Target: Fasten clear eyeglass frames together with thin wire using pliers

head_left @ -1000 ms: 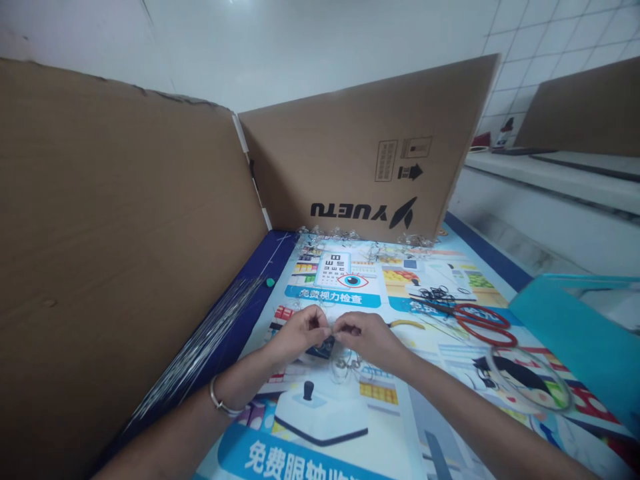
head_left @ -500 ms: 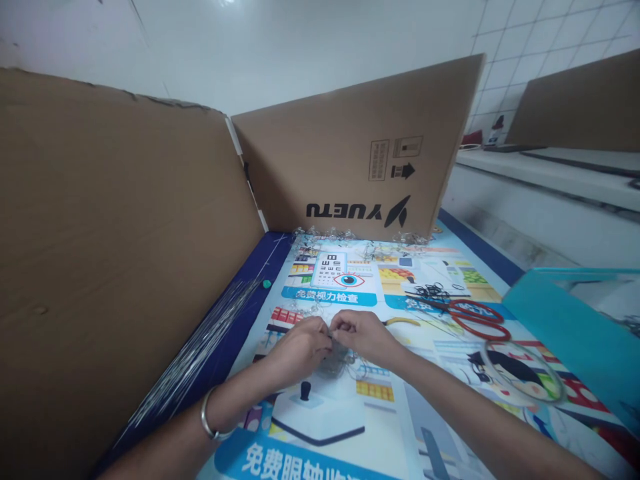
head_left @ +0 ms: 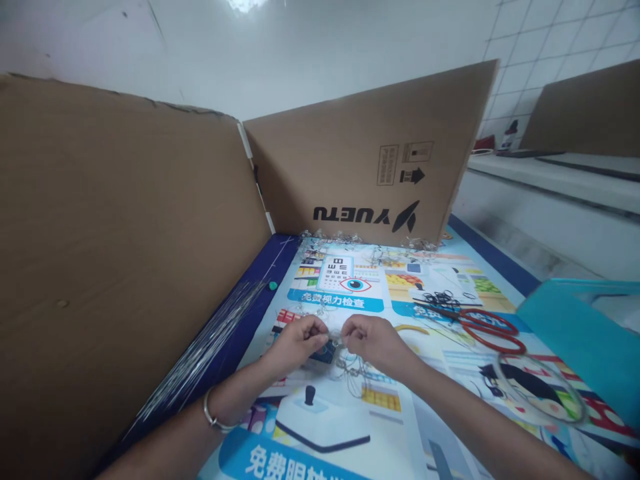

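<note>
Silvery wire (head_left: pixel 337 339) between the two hands (head_left: pixel 303 337) (head_left: pixel 371 339)

Bright glare (head_left: pixel 246 5) tops a pale wall (head_left: pixel 360 57), with white tiles (head_left: pixel 565 43) and a ledge (head_left: pixel 540 173) at right.

I see a tiny, fine, silvery wire piece (head_left: pixel 335 339) spanning the narrow gap between the left fingers (head_left: pixel 316 343) and right fingers (head_left: pixel 354 339), its exact shape blurred. Just below the right fingertips, thin wire loops (head_left: pixel 354 368) lie loosely tangled; whether they join it, I can't tell.
</note>
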### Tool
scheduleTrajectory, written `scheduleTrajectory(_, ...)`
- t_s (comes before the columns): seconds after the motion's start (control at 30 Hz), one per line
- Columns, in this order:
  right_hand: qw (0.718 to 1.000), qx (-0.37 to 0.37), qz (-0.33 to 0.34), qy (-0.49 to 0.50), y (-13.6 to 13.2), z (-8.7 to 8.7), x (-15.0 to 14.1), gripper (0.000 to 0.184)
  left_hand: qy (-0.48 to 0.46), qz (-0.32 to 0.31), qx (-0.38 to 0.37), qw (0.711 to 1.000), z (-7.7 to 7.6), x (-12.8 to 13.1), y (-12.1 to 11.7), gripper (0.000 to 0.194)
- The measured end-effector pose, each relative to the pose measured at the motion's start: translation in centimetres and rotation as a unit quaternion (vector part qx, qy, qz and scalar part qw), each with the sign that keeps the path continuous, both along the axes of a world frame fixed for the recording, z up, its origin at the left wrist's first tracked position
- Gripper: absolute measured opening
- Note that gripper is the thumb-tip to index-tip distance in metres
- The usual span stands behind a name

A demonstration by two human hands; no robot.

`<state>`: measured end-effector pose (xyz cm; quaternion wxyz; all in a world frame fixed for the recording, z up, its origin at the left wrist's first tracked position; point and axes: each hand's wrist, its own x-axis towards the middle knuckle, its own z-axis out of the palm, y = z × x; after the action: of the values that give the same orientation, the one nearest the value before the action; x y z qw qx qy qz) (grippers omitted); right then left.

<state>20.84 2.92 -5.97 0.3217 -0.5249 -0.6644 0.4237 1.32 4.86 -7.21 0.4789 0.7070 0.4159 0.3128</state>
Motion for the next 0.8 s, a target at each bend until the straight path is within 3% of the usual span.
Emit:
scheduleTrajectory(0.23, 0.996, -0.077, 0.027, 0.028, -0.7, 0.9, 0.5, 0.010, -0.045, 0.015, -0.044, 0.998, 0.0, 0.4, -0.6, 0.016)
scheduleTrajectory(0.8, 0.996, -0.069, 0.050, 0.007, -0.8, 0.8, 1.4, 0.013, -0.069, 0.009, -0.006, 0.998, -0.5, 0.5, -1.0, 0.010)
